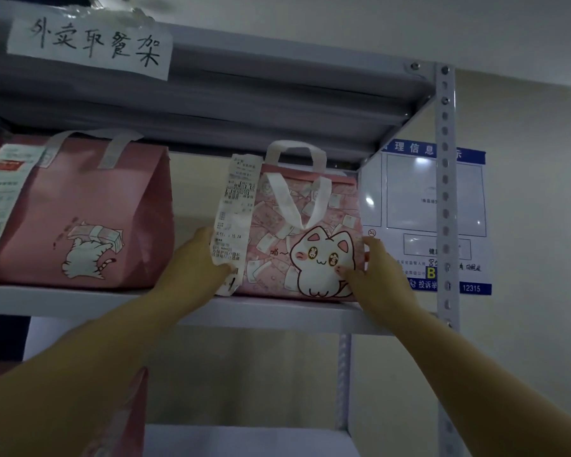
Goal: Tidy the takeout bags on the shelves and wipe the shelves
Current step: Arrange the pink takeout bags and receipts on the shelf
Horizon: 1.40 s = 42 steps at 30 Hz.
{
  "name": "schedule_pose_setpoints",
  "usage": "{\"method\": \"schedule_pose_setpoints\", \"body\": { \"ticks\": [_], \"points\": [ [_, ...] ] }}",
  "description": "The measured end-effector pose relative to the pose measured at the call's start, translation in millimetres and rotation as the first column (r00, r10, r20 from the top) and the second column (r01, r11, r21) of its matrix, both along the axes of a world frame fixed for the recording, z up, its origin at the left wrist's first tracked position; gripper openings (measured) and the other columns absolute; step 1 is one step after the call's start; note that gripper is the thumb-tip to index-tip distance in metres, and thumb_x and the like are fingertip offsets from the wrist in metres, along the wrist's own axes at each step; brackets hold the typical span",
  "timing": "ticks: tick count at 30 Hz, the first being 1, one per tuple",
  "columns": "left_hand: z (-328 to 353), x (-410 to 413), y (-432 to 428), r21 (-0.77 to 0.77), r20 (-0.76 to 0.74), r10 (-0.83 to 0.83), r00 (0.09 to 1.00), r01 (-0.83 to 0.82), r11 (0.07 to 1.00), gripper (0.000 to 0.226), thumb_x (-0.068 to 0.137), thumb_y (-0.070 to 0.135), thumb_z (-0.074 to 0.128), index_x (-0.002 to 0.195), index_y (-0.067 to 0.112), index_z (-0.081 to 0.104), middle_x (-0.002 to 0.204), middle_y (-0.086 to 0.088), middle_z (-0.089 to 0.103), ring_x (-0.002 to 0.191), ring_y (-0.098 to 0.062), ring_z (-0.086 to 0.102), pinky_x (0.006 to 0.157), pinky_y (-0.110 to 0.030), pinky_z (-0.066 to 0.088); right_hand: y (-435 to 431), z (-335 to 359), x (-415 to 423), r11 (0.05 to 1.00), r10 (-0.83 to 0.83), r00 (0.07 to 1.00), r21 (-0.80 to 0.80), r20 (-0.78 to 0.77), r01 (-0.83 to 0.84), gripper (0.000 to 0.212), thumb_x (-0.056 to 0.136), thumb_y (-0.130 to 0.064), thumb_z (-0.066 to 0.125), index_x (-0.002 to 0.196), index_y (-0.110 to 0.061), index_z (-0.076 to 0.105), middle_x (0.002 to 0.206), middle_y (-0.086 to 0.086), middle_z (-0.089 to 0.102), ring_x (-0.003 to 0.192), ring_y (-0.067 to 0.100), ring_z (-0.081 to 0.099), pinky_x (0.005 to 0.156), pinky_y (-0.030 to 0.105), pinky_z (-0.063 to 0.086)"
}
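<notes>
A small pink takeout bag [297,239] with a white cat print and white handles stands at the right end of the upper shelf board [80,301]. A long receipt [233,222] hangs down its left front. My left hand [195,262] grips the bag's left side, thumb on the receipt's lower part. My right hand [374,275] grips the bag's right lower corner, thumb on the cat print. A larger pink bag [89,209] with a cat drawing stands upright to the left, apart from the small one.
A handwritten paper label [89,44] is taped to the shelf edge above. The perforated metal upright [445,192] stands at right, with a blue-and-white notice [409,199] on the wall behind. Another pink bag [122,420] shows at lower left, beside the lower shelf board [244,440].
</notes>
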State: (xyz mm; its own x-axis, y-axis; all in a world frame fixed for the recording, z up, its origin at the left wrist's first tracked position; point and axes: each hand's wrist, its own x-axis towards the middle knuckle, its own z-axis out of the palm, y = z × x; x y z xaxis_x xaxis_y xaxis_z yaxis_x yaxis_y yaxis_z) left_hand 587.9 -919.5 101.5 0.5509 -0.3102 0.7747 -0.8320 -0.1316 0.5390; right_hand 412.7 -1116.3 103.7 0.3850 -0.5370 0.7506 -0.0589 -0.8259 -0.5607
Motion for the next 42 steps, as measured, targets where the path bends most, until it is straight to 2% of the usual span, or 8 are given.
{"method": "schedule_pose_setpoints", "body": {
  "ticks": [4, 8, 14, 18, 25, 30, 35, 42],
  "points": [
    [1, -19, 19, -0.098, 0.035, -0.032, 0.999, 0.035, 0.995, 0.06, 0.076, 0.016, 0.073, 0.127, 0.023, 0.042, 0.096, 0.017, 0.056, 0.077, 0.009, 0.053, 0.06, -0.011, 0.039, 18, 1, -18, 0.998, -0.004, 0.994, -0.059, 0.108, 0.01, 0.051, 0.083, -0.024, 0.068, 0.127, -0.022, 0.043, 0.107, -0.006, 0.056, 0.096, 0.016, 0.056, 0.075, 0.029, 0.047],
    [4, -48, 50, -0.169, 0.061, -0.068, 0.996, 0.078, 0.983, 0.057, 0.076, 0.018, 0.074, 0.123, 0.025, 0.043, 0.091, 0.026, 0.052, 0.083, 0.003, 0.057, 0.075, -0.028, 0.051, 47, 2, -44, 0.993, -0.038, 0.972, -0.101, 0.234, 0.063, 0.054, 0.081, -0.025, 0.07, 0.128, -0.022, 0.042, 0.104, -0.011, 0.051, 0.094, 0.013, 0.055, 0.074, 0.03, 0.049],
    [-8, -90, 113, -0.209, 0.14, -0.108, 0.984, 0.136, 0.968, 0.055, 0.074, 0.023, 0.076, 0.119, 0.026, 0.046, 0.096, 0.025, 0.055, 0.085, 0.012, 0.052, 0.068, -0.013, 0.042, 108, -13, -91, 0.986, -0.065, 0.951, -0.127, 0.302, 0.108, 0.06, 0.08, -0.027, 0.071, 0.131, -0.023, 0.039, 0.119, -0.003, 0.055, 0.098, 0.014, 0.057, 0.075, 0.034, 0.054],
    [-29, -118, 155, -0.202, 0.137, -0.174, 0.975, 0.2, 0.959, 0.055, 0.075, 0.02, 0.075, 0.12, 0.024, 0.045, 0.099, 0.024, 0.054, 0.09, 0.006, 0.056, 0.069, -0.012, 0.045, 153, -36, -122, 0.986, -0.057, 0.946, -0.129, 0.32, 0.103, 0.06, 0.079, -0.027, 0.072, 0.13, -0.023, 0.04, 0.114, -0.008, 0.053, 0.089, 0.003, 0.055, 0.074, 0.031, 0.053],
    [-94, -156, 213, -0.18, 0.056, -0.222, 0.973, 0.229, 0.957, 0.058, 0.074, 0.026, 0.074, 0.122, 0.029, 0.043, 0.112, 0.014, 0.058, 0.096, 0.006, 0.056, 0.073, -0.018, 0.049, 212, -97, -168, 0.993, -0.058, 0.96, -0.086, 0.276, 0.085, 0.058, 0.076, -0.026, 0.075, 0.123, -0.024, 0.042, 0.108, -0.01, 0.055, 0.091, 0.008, 0.06, 0.074, 0.042, 0.057],
    [-145, -170, 229, -0.133, -0.005, -0.248, 0.969, 0.245, 0.96, 0.053, 0.073, 0.023, 0.076, 0.111, 0.039, 0.042, 0.105, 0.022, 0.055, 0.092, 0.012, 0.056, 0.071, -0.012, 0.047, 226, -151, -182, 0.998, -0.06, 0.98, 0.031, 0.192, 0.055, 0.058, 0.075, -0.026, 0.076, 0.121, -0.023, 0.041, 0.102, -0.018, 0.054, 0.09, 0.002, 0.06, 0.072, 0.036, 0.057],
    [-197, -167, 224, -0.036, -0.101, -0.201, 0.974, 0.198, 0.98, 0.054, 0.074, 0.025, 0.076, 0.107, 0.047, 0.039, 0.102, 0.024, 0.055, 0.092, 0.01, 0.055, 0.063, -0.007, 0.042, 217, -201, -178, 0.991, -0.056, 0.996, 0.122, 0.069, 0.047, 0.053, 0.075, -0.031, 0.075, 0.109, -0.04, 0.036, 0.099, -0.029, 0.05, 0.089, 0.0, 0.058, 0.069, 0.027, 0.054],
    [-251, -131, 187, 0.089, -0.226, -0.115, 0.967, 0.138, 0.986, 0.05, 0.076, 0.019, 0.074, 0.113, 0.03, 0.042, 0.104, 0.016, 0.053, 0.09, 0.004, 0.052, 0.069, -0.01, 0.037, 180, -256, -136, 0.961, -0.016, 0.998, 0.273, -0.067, 0.033, 0.045, 0.076, -0.032, 0.075, 0.102, -0.039, 0.038, 0.096, -0.027, 0.052, 0.085, -0.004, 0.056, 0.061, 0.017, 0.045]
  ]
}}
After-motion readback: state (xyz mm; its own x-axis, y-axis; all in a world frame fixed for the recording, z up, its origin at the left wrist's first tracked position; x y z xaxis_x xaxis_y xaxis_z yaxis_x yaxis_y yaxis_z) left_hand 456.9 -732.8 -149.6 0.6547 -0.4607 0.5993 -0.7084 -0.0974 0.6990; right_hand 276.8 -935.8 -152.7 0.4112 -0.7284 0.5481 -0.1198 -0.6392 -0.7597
